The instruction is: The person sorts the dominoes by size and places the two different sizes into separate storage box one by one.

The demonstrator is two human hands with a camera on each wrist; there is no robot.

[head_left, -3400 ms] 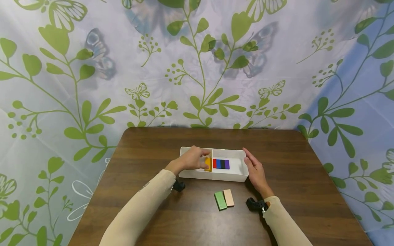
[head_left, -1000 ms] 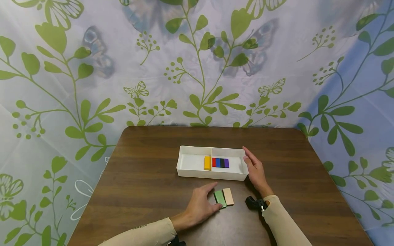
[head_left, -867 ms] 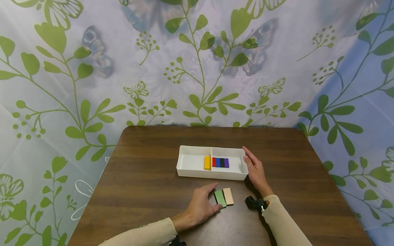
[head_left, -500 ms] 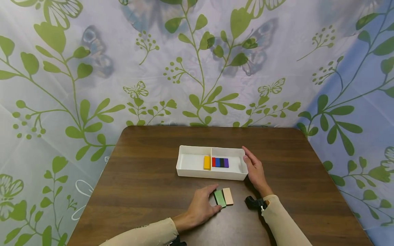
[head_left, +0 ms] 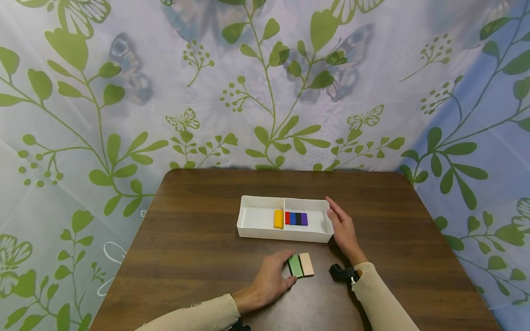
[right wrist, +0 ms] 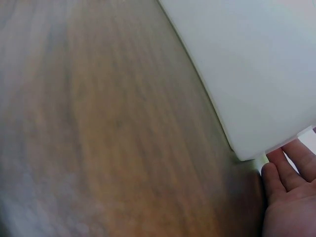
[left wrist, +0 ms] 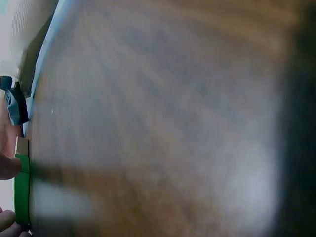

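Observation:
My left hand [head_left: 269,280] is low over the table, thumb and fingertips pinching the two short ends of a green block [head_left: 295,266]. In the left wrist view, a thumb and several fingertips meet that green block [left wrist: 21,192]. Right beside it lies a beige block [head_left: 306,264]. My right hand [head_left: 344,230] rests against the right end of a white two-compartment tray [head_left: 285,235], thumb at the rim, fingers extended along the outside. In the right wrist view, fingers of the right hand [right wrist: 291,182] touch the tray's end wall [right wrist: 256,98].
A yellow block [head_left: 279,219] lies in the tray's left compartment against the divider. Across it, red, blue, black and purple blocks [head_left: 298,219] form a row. Behind the brown wooden table [head_left: 198,207] hangs a leaf-patterned cloth [head_left: 265,92].
My left hand has left the yellow block in the tray and come down to the green block. Over the last half second it shifts only slightly. The right hand stays put.

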